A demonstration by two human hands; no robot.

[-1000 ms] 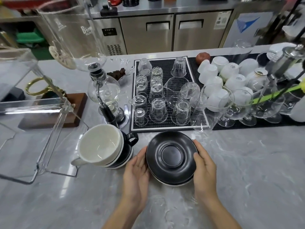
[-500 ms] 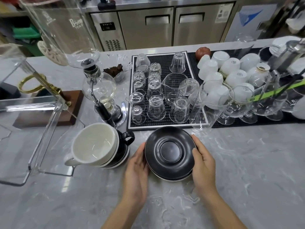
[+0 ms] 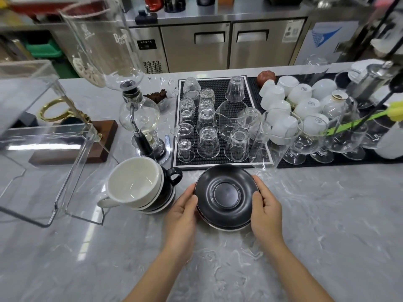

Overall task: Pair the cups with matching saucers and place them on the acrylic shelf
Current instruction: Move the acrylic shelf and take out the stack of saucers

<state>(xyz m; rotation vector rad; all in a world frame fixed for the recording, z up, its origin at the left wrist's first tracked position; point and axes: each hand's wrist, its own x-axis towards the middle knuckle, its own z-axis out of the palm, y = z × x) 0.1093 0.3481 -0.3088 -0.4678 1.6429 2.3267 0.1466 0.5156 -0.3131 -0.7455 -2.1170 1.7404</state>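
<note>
Acrylic shelf (image 3: 65, 171): clear and open-fronted, well to the left of the grip on the marble counter (image 3: 327, 214); nothing stands on it yet.
Stacked cups (image 3: 139, 186): just left of the left hand, a white cup (image 3: 133, 182) nested in a black cup (image 3: 172, 177), with what looks like more crockery under them; neither hand touches them.
Left hand (image 3: 183, 210): fingers curled against the left rim of the saucer stack, thumb on top of the edge, palm partly open rather than clenched.
Black saucer (image 3: 225, 192): the top of the stack and the centre of the grip, lying level on the counter between the two hands.
Lower saucers (image 3: 226, 227): directly under the black one; a pale edge shows at the near side, so I judge a white saucer is among them, but the count cannot be told.
Right hand (image 3: 265, 208): mirrors the left, thumb over the right rim, fingers wrapped down the side, touching the stack.
Hold overall: both hands grasp the saucer stack at opposite rims; whether it has left the counter cannot be told.
Handling: glazed ceramic, stiff, fairly heavy as a stack, smooth enough to slide, and it would chip if knocked.
Where to take hold: at the rim, thumb above and fingertips beneath, lifting the top saucer alone to match the black cup.
Bar mat of glasses (image 3: 218, 118): just beyond the grip, so any lift should come toward the body.
</note>
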